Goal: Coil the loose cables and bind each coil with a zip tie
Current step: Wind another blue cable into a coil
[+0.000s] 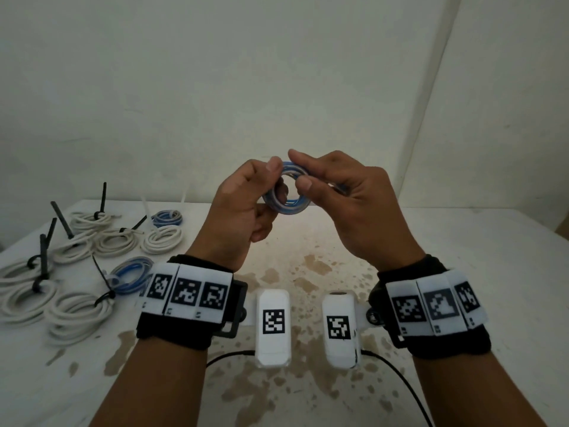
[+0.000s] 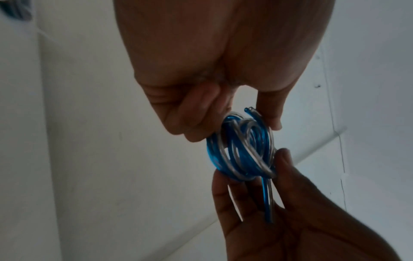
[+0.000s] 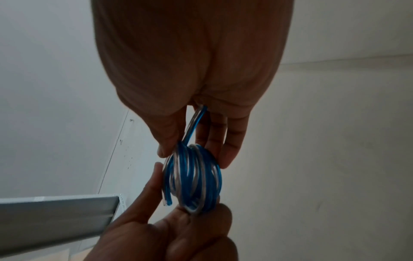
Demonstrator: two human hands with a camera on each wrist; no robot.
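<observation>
A small coil of blue-and-clear twin cable hangs in the air above the table's far edge, held between both hands. My left hand pinches its left side, thumb over the top and a finger through the ring. My right hand pinches the right side with thumb and forefinger; a straight tail of the cable runs back under its palm. One cut end sticks out by the left thumb. No zip tie shows on this coil.
On the left of the stained white table lie several bound coils: white ones with black zip ties and two blue ones. A wall stands right behind the table.
</observation>
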